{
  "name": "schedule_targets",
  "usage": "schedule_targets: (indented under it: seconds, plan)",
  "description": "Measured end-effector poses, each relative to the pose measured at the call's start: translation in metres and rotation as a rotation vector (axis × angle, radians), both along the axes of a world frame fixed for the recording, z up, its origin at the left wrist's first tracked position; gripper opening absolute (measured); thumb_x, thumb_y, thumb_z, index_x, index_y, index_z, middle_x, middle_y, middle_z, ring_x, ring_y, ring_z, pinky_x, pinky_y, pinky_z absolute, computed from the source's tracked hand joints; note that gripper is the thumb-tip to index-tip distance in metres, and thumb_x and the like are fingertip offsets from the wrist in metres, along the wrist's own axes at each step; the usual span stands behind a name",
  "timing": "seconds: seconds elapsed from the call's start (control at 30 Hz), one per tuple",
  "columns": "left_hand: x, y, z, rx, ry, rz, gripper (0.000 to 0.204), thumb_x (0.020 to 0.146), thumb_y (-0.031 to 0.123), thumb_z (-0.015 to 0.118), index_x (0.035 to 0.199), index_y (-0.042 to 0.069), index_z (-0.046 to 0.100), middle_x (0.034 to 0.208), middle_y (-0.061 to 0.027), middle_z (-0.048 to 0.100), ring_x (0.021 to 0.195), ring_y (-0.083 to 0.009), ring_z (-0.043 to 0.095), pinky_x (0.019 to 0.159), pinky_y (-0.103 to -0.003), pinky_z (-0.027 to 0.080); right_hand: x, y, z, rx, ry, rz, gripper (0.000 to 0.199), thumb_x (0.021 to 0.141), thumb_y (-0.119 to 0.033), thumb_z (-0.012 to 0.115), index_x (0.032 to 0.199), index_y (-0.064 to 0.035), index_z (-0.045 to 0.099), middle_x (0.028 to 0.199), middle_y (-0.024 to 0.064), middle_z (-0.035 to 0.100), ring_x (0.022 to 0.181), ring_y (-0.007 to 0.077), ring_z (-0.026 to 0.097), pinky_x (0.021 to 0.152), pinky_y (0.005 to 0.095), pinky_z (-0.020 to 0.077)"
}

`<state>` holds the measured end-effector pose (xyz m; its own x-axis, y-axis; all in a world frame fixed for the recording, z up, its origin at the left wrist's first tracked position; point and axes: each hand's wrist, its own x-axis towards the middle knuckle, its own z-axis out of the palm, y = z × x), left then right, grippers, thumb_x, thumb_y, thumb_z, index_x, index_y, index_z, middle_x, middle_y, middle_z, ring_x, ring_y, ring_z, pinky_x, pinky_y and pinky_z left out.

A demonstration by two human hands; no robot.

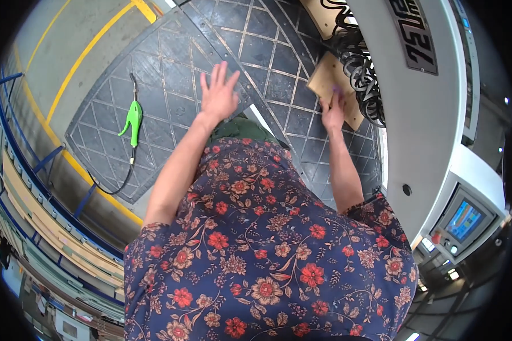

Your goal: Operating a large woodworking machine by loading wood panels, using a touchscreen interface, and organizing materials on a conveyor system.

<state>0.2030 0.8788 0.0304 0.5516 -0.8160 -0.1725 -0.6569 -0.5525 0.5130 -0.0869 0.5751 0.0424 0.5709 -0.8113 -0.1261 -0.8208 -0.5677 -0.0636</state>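
My left hand (219,98) is held out over the dark mat with its fingers spread, holding nothing. On the right, my right hand (333,115) is at the near edge of a pale wooden board (323,79), its fingers over the board and its thumb by the edge. A small purple patch (337,90) shows at those fingertips; what it is I cannot make out. Black coiled hoses (363,77) hang just beyond the board and cover part of it.
A bright green air blow gun (133,122) with a black hose lies at the left on the ribbed mat (179,62). A large grey machine (421,113) with a control panel (463,220) stands to the right. A blue rack (57,210) of long boards fills the lower left.
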Motion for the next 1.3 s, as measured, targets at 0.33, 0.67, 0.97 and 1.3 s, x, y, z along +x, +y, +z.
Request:
schedule_targets:
  seconds: [0.33, 0.67, 0.97, 1.3]
  plan:
    - [0.009, 0.023, -0.007, 0.028, 0.06, 0.001, 0.07, 0.094, 0.032, 0.063, 0.157, 0.023, 0.035, 0.169, -0.0113, 0.013, 0.157, -0.0283, 0.008, 0.122, -0.064, 0.002, 0.075, -0.057, -0.003, -0.392, 0.105, -0.032, 0.058, 0.1, -0.046, 0.051, 0.145, -0.0106, 0.047, 0.139, 0.0207, 0.057, 0.127, 0.0394, 0.055, 0.104, 0.0496, 0.0443]
    - [0.014, 0.025, -0.005, 0.028, 0.065, -0.023, 0.069, 0.095, 0.033, 0.061, 0.158, 0.023, 0.033, 0.169, -0.0122, 0.013, 0.157, -0.0295, 0.008, 0.122, -0.065, 0.003, 0.09, -0.09, -0.02, -0.174, -0.043, -0.025, 0.046, 0.106, -0.031, 0.046, 0.145, -0.0069, 0.05, 0.141, 0.0245, 0.055, 0.131, 0.045, 0.048, 0.11, 0.0484, 0.0378]
    - [0.0, 0.012, -0.007, 0.034, 0.052, -0.046, 0.07, 0.098, 0.041, 0.057, 0.16, 0.025, 0.028, 0.169, -0.0135, 0.01, 0.157, -0.0316, 0.006, 0.12, -0.068, 0.003, 0.054, -0.132, -0.04, -0.146, -0.064, 0.058, 0.047, 0.107, -0.033, 0.046, 0.143, -0.0023, 0.05, 0.145, 0.0222, 0.053, 0.138, 0.0406, 0.044, 0.114, 0.0428, 0.0341]
    - [-0.003, 0.008, 0.002, 0.001, 0.081, 0.019, 0.071, 0.096, 0.036, 0.061, 0.159, 0.026, 0.031, 0.169, -0.0099, 0.013, 0.156, -0.0302, 0.009, 0.122, -0.065, 0.003, 0.018, -0.057, 0.049, -0.243, 0.016, -0.43, 0.079, 0.089, -0.066, 0.059, 0.144, -0.0104, 0.054, 0.147, 0.0134, 0.055, 0.134, 0.0331, 0.051, 0.11, 0.046, 0.0395]
